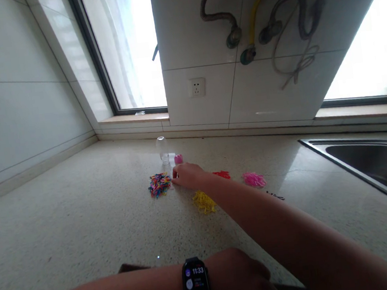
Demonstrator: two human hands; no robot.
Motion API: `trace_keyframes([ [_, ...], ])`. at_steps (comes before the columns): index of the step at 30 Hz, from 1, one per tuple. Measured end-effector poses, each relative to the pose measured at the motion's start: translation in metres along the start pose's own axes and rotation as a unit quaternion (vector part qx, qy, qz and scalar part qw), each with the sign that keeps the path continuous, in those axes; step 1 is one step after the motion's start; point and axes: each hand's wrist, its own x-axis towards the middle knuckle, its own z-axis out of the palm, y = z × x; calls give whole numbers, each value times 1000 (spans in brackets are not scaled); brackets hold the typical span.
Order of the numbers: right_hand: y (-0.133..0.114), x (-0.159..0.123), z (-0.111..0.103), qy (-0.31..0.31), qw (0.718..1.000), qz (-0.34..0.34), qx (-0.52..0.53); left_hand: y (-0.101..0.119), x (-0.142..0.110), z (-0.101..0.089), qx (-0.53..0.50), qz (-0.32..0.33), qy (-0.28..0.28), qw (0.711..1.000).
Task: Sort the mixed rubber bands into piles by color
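Observation:
My right hand (pixel 189 175) reaches across the counter, its fingertips pinched together at the right edge of a pile of mixed-colour small rubber bands (pixel 159 185). Whatever lies between those fingertips is too small to make out. Under and beside that forearm are a yellow rubber band pile (pixel 204 202), a partly covered red pile (pixel 222 175), a pink pile (pixel 254 179) and a few black bands (pixel 275 195). Low in the view, my left hand (pixel 241 274) is curled closed near the counter's front edge, a watch (pixel 195 282) on its wrist; I see nothing in it.
Behind the piles stand a clear jar (pixel 162 151) and a small pink object (pixel 179 158), perhaps a lid. A metal sink (pixel 342 165) is set into the counter (pixel 82 213) at right. A socket (pixel 197 87) and hoses (pixel 252 17) are on the back wall.

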Motion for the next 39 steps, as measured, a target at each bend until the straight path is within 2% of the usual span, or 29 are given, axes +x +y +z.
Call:
trace_keyframes([
  [10,-1,-5,3,27,1000,-5,5,0,-1,3,8,3,10,1000],
  [14,7,-18,-1,40,999,2,16,1,0,-1,11,-1,3,1000],
  [19,23,-46,-17,65,997,11,50,1,1,-2,22,0,-13,1000],
  [24,64,-87,-37,121,982,6,147,1,1,-2,30,-7,-23,999],
  [29,134,-139,-48,188,957,72,211,2,2,-2,48,1,-11,999],
  [32,170,-168,-48,224,926,122,277,3,1,1,52,1,5,999],
  [35,191,-188,-49,217,920,142,294,2,0,4,53,5,11,999],
  [39,203,-198,-50,180,928,134,298,1,0,9,63,12,34,997],
])
